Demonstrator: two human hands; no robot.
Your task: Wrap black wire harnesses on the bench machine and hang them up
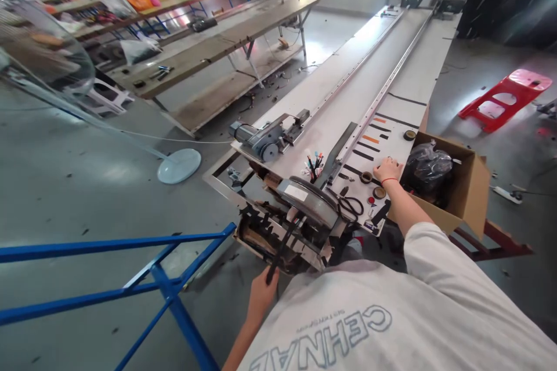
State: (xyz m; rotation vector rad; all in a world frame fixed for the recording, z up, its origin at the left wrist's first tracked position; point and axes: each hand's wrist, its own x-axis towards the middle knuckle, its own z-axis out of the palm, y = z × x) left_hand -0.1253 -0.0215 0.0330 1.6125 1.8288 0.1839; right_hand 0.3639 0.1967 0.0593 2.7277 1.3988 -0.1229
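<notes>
Left hand (261, 291) closed round black strip (281, 252); right hand (388, 170) loosely curled on bench (324, 130) (grip unclear). Strip-handling step, seemingly; next move likely calls for steady grip.

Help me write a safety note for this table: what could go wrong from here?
The scissors, lying near the close end of the table, might get knocked off. A tape roll beyond the right hand, close to the open box, could tumble in. The dark strip held in the left hand might catch near the reel.
</notes>
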